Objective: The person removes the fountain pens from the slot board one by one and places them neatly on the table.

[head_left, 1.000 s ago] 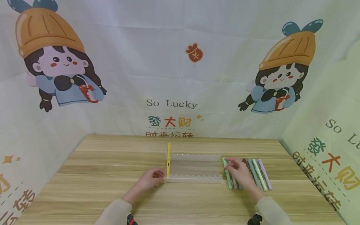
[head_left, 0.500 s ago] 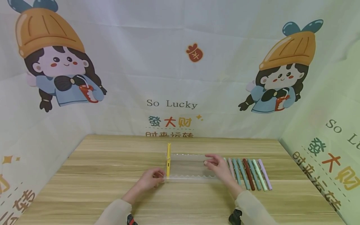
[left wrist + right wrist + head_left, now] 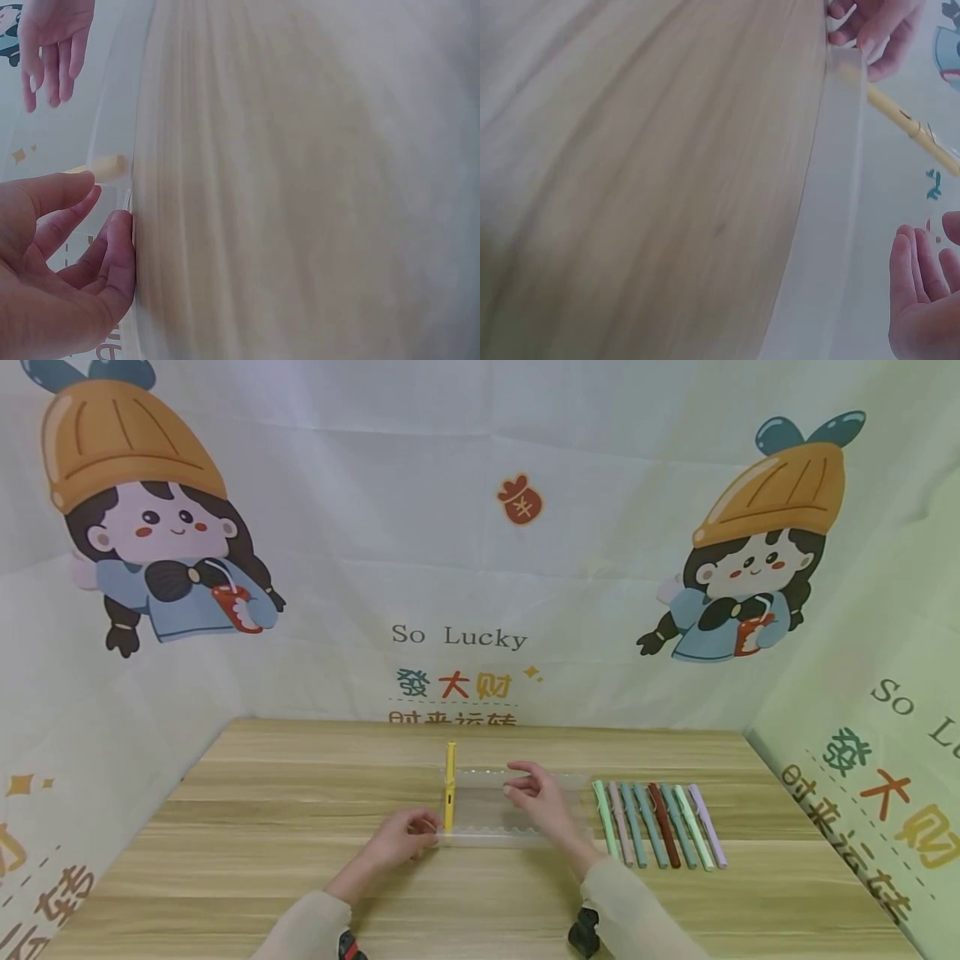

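A clear plastic pen rack with scalloped edges stands mid-table. One yellow pen lies across its left end, its tip reaching past the back edge. My left hand holds the rack's left end, thumb and curled fingers at the corner beside the pen. In the left wrist view, the left thumb rests at the end of the rack's clear front strip. My right hand hovers over the rack's middle with relaxed fingers and nothing in them. The right wrist view shows those fingers apart from the rack.
Right of the rack lies a row of several capped pens, from a green pen through a dark red pen to a lilac pen. A printed cloth hangs behind and beside the wooden table.
My right hand has moved left from over the row of pens to above the rack, carrying nothing, and the whole row now shows. The left hand, rack and yellow pen stay put.
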Motion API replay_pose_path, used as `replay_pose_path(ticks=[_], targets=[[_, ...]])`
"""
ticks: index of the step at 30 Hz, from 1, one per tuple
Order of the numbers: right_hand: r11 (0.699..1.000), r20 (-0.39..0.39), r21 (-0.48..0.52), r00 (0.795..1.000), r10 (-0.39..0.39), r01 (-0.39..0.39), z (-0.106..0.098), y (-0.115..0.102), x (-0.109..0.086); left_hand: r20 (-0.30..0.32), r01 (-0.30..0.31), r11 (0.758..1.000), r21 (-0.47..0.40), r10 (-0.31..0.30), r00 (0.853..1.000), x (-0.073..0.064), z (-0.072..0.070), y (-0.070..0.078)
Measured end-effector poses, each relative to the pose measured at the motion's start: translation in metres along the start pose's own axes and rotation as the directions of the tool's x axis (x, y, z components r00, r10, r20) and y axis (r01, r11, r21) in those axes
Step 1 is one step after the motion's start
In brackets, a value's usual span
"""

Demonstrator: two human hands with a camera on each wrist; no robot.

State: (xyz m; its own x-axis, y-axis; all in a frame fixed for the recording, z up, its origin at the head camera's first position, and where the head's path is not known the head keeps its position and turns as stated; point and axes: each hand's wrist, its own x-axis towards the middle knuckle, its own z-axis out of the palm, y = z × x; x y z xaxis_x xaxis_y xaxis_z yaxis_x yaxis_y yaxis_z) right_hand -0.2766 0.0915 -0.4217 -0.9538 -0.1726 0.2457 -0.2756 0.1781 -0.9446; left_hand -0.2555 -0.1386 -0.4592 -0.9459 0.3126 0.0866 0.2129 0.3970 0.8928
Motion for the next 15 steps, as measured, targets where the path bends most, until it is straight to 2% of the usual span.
replay_pose_path(ticks=[2,7,15], targets=[[1.0,0.012,0.004,1.0,-0.007,0.007,0.006,-0.001,0.003,0.001,-0.006,1.0,-0.005,0.006,1.0,0.0,0.0,0.0],[0.999,0.024,-0.045,1.0,-0.012,0.013,0.018,0.013,0.014,0.009,-0.012,1.0,-0.005,0.012,1.0,0.0,-0.001,0.0],[0.99,0.067,-0.143,0.998,-0.008,0.018,0.032,0.009,0.018,0.011,0.007,1.0,-0.007,-0.007,1.0,0.0,-0.001,0.002]])
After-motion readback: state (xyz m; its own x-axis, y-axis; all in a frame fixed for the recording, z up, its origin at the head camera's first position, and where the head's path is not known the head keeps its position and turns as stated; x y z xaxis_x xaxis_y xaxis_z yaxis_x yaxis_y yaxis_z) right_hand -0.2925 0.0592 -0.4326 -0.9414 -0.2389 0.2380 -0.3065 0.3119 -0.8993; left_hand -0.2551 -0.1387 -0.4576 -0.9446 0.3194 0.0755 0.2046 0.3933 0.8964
